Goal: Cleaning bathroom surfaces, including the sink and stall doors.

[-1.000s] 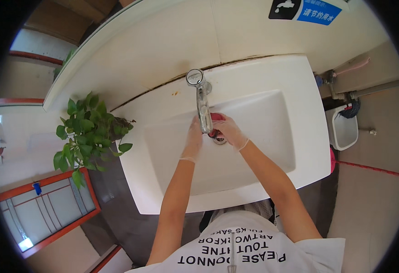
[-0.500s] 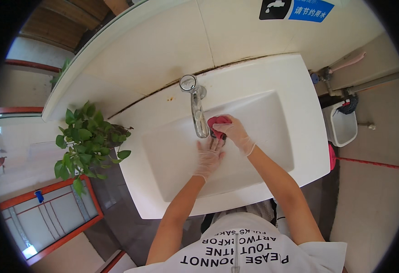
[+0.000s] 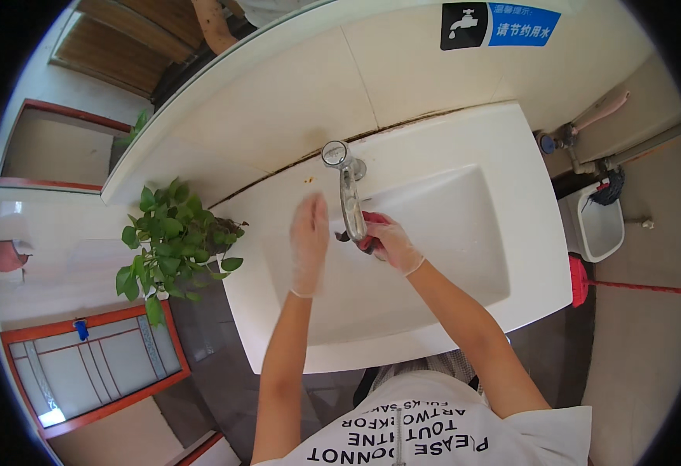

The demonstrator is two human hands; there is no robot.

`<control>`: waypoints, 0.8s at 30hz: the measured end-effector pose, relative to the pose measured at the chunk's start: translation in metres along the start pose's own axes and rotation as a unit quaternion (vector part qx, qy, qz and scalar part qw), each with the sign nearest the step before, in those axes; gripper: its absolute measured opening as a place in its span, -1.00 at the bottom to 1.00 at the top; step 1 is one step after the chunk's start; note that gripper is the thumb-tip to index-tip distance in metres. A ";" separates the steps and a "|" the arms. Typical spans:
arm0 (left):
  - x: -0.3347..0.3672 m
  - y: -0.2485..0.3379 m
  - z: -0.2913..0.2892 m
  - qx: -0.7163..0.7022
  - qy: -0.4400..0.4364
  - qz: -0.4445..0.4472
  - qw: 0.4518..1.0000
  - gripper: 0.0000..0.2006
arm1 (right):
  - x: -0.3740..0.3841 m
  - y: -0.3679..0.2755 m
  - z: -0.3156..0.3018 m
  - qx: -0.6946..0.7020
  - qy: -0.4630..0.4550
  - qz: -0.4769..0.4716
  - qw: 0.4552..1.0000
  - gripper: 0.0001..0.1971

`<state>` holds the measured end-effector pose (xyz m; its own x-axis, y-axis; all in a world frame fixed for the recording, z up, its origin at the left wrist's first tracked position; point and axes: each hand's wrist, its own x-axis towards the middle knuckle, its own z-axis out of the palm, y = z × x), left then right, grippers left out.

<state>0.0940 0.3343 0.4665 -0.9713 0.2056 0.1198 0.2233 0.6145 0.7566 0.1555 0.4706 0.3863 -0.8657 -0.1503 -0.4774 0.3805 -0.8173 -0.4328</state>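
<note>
Both my hands wear thin see-through gloves over a white sink. My right hand is closed on a crumpled red cloth with dark parts, just under and right of the tap's spout. Part of the cloth lies hidden behind the chrome tap and my fingers. To the left of the tap, my left hand is raised over the basin's left side. Its fingers stretch toward the wall, somewhat blurred, and nothing shows in them.
A leafy green plant stands at the sink's left edge. Above the sink is a mirror, with a sticker on the wall. At right are a white wall-side basin, pipes and a red-handled tool.
My left hand has left the cloth and moved up and left, past the tap. My right hand still holds the cloth, now closer under the spout. The view has shifted slightly.
</note>
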 end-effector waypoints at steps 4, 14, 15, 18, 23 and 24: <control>0.052 0.094 -0.014 0.051 -0.018 -0.018 0.998 -0.61 | -0.013 -0.008 0.007 -0.032 -0.011 -0.041 0.999 -0.70; 0.080 0.119 -0.004 0.397 -0.119 -0.023 0.910 -0.64 | -0.062 -0.034 -0.007 -0.078 0.048 -0.081 0.992 -0.64; 0.080 0.118 -0.002 0.408 -0.122 -0.018 0.904 -0.66 | -0.067 -0.037 -0.009 -0.079 0.049 -0.082 0.992 -0.64; 0.081 0.115 -0.001 0.387 -0.130 0.016 0.913 -0.70 | -0.079 -0.043 -0.015 -0.105 0.057 -0.097 0.988 -0.64; 0.078 0.110 -0.006 0.372 -0.126 0.067 0.917 -0.73 | -0.084 -0.038 -0.023 -0.090 0.061 -0.085 0.990 -0.62; 0.077 0.106 -0.006 0.360 -0.111 0.096 0.921 -0.74 | -0.085 -0.038 -0.022 -0.090 0.062 -0.086 0.990 -0.62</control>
<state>0.0422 0.4104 0.5595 -0.8856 0.4643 0.0111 0.4628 0.8804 0.1032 0.2221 0.5265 0.4264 -0.8806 0.0611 -0.4700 0.2921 -0.7111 -0.6396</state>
